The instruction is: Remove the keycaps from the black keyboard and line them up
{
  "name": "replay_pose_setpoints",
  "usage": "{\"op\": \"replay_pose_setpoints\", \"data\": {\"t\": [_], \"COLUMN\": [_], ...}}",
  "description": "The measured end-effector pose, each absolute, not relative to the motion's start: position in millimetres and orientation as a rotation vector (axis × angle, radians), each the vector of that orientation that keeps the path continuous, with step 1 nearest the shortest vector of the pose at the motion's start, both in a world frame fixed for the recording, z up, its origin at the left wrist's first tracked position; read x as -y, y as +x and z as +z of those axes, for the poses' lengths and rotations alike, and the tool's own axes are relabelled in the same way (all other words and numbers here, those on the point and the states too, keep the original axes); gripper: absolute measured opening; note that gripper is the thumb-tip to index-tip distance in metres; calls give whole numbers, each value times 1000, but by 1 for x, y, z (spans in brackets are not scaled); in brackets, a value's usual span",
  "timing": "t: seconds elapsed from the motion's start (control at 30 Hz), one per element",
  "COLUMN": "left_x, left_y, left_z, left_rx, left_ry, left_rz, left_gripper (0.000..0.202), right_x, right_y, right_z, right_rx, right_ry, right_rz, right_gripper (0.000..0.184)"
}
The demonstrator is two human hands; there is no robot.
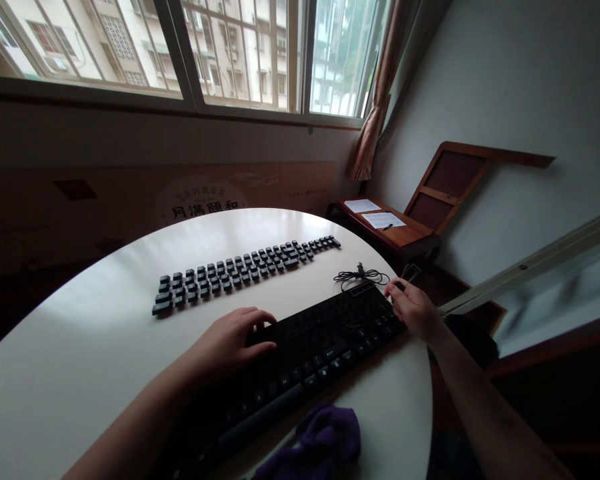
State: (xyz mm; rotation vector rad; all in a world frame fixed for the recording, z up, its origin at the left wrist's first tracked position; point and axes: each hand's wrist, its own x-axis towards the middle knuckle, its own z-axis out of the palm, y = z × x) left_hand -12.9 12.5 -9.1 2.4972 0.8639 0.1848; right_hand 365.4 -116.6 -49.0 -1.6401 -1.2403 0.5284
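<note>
A purple cloth [320,443] lies bunched at the round white table's [80,360] near edge. Just beyond it a black keyboard [320,347], most keycaps removed, sits angled along the near right edge. The left hand [230,343] rests flat on the keyboard's left part, fingers loosely spread, gripping nothing. The right hand [415,308] pinches the keyboard's far right corner, beside its coiled cable [360,275]. Farther in, loose black keycaps [240,272] lie in rows across the table's middle.

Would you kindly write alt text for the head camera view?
Two bare hands rest on a black keyboard on a round white table: the left hand on its middle, the right hand at its far end. Rows of removed keycaps lie beyond; a purple cloth sits nearer.
</note>
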Motion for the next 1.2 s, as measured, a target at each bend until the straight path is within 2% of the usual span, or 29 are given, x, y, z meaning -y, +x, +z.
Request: {"op": "replay_pose_setpoints", "data": {"t": [0.33, 0.73, 1.2], "left_x": [-13, -11, -7], "left_y": [-13, -12, -11], "left_z": [-10, -8, -3], "left_rx": [-858, -861, -847], "left_ry": [2501, 2488, 2523], "left_rz": [186, 191, 209], "left_gripper": [36, 37, 37], "right_x": [131, 126, 132], "right_y": [356, 356, 341], "right_z": [-48, -70, -50], "right_rx": [1432, 1128, 1051], "right_ry": [-1716, -1507, -1318], "right_rz": [278, 332, 256], "right_gripper": [33, 37, 33]}}
